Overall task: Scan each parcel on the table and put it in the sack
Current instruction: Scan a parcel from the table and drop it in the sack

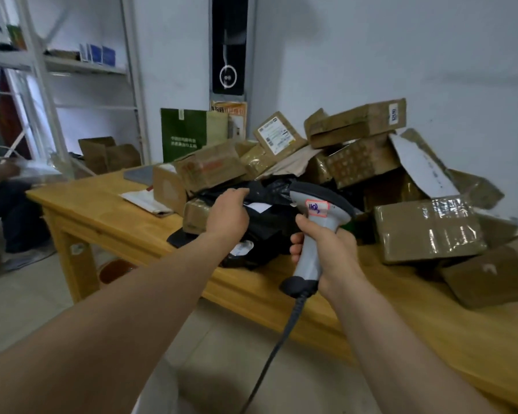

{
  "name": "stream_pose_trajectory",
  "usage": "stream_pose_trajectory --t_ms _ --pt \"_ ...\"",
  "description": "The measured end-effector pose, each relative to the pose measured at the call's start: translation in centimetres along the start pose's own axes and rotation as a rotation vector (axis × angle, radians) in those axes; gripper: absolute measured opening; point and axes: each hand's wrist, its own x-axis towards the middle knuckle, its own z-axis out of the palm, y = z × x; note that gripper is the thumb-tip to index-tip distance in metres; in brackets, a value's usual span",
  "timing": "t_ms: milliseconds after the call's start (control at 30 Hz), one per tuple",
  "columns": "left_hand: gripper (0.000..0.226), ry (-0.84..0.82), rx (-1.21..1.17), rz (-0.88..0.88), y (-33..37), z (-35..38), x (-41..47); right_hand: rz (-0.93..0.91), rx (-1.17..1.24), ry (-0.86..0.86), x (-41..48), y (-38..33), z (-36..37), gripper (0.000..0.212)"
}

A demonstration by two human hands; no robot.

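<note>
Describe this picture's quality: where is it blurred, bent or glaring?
Head view: wide lens bows the shelving and table edge; blur smears the person at left; tape on the brown parcel glares; sharpest are the scanner, right hand, and left hand gripping the black bag.

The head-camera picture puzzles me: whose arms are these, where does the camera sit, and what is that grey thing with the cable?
There is no machine here, just a person working with two bare hands. The camera is worn on the person's head and looks forward and down, so both forearms reach in from the bottom of the picture. The right hand grips a grey handheld barcode scanner with a black cable hanging from its handle. The left hand curls its fingers onto a black plastic parcel bag, which lies on the yellow wooden table. Behind the bag is a heap of brown cardboard boxes, many of them wrapped in shiny tape. The sack for the scanned parcels is not in view.
</note>
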Motion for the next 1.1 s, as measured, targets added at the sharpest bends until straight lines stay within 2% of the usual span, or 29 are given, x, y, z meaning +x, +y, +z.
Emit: stream_pose_trajectory --t_ms 133,267,400,533,600,633,700,767,867,967,1100 --pt "0.035 -0.042 0.129 0.074 1.0 1.4 4.9 0.003 0.007 0.013 2.5 -0.1 -1.0 0.012" --pt "0.044 -0.198 0.378 0.133 1.0 3.9 8.4 0.001 -0.008 0.012 4.6 0.5 -1.8 0.012" --pt "0.041 -0.166 0.654 0.175 1.1 5.5 10.1 -0.006 -0.02 -0.011 6.1 1.2 -2.1 0.013" --pt "0.032 -0.139 0.466 0.116 1.4 5.3 10.1 -0.01 -0.022 -0.018 6.6 1.5 -2.3 0.019" --pt "0.034 0.037 0.398 0.114 1.4 4.0 9.8 -0.016 -0.029 -0.029 6.6 1.6 -2.2 0.021" --pt "0.039 0.146 0.411 0.095 1.1 3.1 9.8 -0.02 -0.035 -0.037 6.5 1.6 -2.1 0.022" --pt "0.068 0.274 0.424 -0.031 -0.3 1.2 10.5 -0.028 -0.053 -0.06 6.5 1.8 -1.6 0.024" --pt "0.102 0.247 0.422 -0.204 -2.3 -0.5 11.5 -0.035 -0.075 -0.086 6.5 2.1 -0.8 0.025" --pt "0.127 0.13 0.346 -0.324 -4.9 -1.4 12.5 -0.025 -0.093 -0.122 6.5 2.5 0.9 0.022" --pt "0.132 0.029 0.303 -0.271 -6.6 -1.1 13.2 -0.014 -0.103 -0.138 6.9 2.8 2.5 0.021" --pt "0.114 0.112 0.322 -0.154 -7.0 -0.7 13.7 -0.018 -0.107 -0.158 7.0 3.1 4.0 0.017"
